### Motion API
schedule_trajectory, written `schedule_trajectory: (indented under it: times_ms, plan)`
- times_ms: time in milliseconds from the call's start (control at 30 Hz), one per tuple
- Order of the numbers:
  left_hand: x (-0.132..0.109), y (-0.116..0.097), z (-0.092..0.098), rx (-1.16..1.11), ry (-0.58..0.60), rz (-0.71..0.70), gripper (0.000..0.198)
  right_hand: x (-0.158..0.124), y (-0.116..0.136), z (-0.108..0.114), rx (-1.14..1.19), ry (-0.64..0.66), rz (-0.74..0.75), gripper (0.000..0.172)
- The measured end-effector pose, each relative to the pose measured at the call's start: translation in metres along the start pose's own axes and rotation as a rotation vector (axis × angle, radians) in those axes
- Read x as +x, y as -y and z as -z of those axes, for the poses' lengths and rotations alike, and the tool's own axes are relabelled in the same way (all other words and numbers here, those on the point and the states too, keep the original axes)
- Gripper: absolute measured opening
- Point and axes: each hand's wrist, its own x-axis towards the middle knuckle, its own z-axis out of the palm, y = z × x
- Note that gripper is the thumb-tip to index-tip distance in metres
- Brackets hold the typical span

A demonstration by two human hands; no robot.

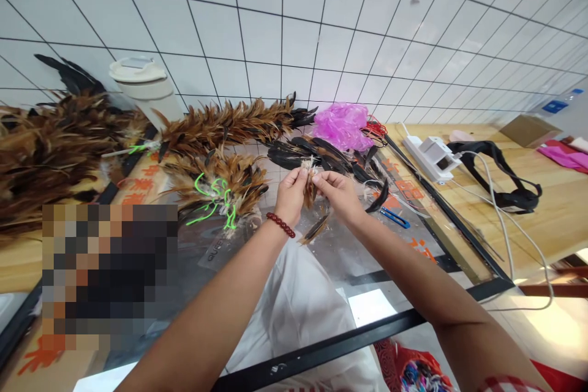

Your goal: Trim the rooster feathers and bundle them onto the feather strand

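My left hand [291, 195], with a dark red bead bracelet [280, 225] at the wrist, is closed in a pinch. Close beside it, my right hand [339, 195] pinches too. Between the fingertips are small brown feathers [309, 195] with pale quill ends, partly hidden by the fingers. Long black feathers [331, 156] lie just beyond both hands. A loose brown-black feather [316, 230] rests on the tabletop below them. Left of my left hand sits a bunch of brown feathers [234, 179] with bright green ties [215, 199].
A long brown feather garland [229, 125] lies along the wall, near a white tumbler [144, 89]. Brown feathers [50, 153] pile up at the far left. A pink plastic bag [342, 125], blue cutter [395, 217], power strip [429, 156] and black strap [500, 174] are to the right.
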Motion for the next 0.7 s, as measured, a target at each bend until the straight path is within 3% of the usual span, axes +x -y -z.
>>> schedule_trajectory:
  times_ms: [200, 400, 600, 700]
  plan:
    - [-0.003, 0.012, -0.002, 0.141, 0.035, -0.035, 0.027, -0.002, 0.001, 0.01, -0.282, -0.023, 0.175, 0.023]
    - [-0.007, 0.015, -0.001, 0.371, -0.031, -0.071, 0.027, -0.005, 0.003, 0.012, -0.832, -0.081, 0.413, 0.016]
    - [-0.006, 0.01, 0.002, 0.449, -0.14, -0.106, 0.023, -0.012, 0.005, 0.008, -1.12, 0.109, 0.624, 0.031]
    - [-0.004, 0.008, 0.004, 0.437, -0.2, -0.093, 0.024, -0.015, 0.004, 0.01, -1.154, 0.176, 0.702, 0.037]
